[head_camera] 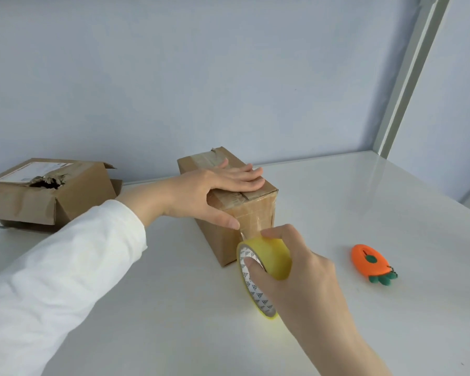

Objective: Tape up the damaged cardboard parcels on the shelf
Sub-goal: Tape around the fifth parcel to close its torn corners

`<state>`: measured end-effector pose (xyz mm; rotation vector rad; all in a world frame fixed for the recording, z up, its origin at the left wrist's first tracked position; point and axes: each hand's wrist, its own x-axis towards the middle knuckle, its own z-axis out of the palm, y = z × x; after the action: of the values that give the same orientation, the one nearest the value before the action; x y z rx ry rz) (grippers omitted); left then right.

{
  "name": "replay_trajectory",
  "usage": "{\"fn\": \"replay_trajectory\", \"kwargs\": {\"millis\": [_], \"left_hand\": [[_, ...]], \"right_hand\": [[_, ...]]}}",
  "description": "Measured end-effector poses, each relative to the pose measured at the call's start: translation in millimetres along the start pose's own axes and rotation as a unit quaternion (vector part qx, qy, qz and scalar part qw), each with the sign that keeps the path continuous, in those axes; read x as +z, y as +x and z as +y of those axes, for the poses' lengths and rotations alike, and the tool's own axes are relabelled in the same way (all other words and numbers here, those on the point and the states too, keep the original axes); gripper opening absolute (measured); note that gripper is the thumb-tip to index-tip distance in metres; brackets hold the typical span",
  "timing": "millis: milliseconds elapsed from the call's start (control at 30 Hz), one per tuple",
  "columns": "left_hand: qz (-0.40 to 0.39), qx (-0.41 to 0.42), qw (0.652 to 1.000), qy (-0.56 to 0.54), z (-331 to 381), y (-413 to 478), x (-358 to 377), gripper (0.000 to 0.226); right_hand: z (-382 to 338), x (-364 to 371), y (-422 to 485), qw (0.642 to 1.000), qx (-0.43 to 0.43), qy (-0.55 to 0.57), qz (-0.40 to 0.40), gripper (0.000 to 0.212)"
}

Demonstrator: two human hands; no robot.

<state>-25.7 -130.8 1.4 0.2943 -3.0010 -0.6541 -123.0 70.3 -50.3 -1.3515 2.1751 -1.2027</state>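
A small cardboard parcel [258, 213] stands in the middle of the white shelf [337, 202], with clear tape over its top seam and down its near end. My left hand [217, 188] lies flat on its top, thumb pressing the near corner. My right hand [299, 270] grips a yellowish roll of clear tape [266, 261] just in front of the parcel's near end, a finger through the core. A short strip runs from the roll to the box. A second parcel [46, 191], torn open on top with loose flaps, sits at the far left.
An orange carrot-shaped cutter [371, 263] lies on the shelf to the right of my right hand. A pale wall backs the shelf, and a white upright post [407, 77] rises at the back right corner.
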Motion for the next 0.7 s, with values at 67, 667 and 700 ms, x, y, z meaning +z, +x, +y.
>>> {"fn": "replay_trajectory", "kwargs": {"millis": [67,667,700], "left_hand": [[-0.004,0.002,1.0,-0.007,-5.3,0.9,-2.1,0.078],[0.527,-0.211,0.795,-0.214,67.7,-44.0,76.6,0.034],[0.553,-0.258,0.752,-0.25,82.4,-40.8,90.7,0.027]], "right_hand": [[-4.5,1.8,1.2,1.0,0.016,-0.011,-0.013,0.032],[14.1,-3.2,0.2,0.973,-0.071,0.115,-0.185,0.076],[16.5,-4.0,1.5,0.971,-0.071,0.118,-0.193,0.078]]}}
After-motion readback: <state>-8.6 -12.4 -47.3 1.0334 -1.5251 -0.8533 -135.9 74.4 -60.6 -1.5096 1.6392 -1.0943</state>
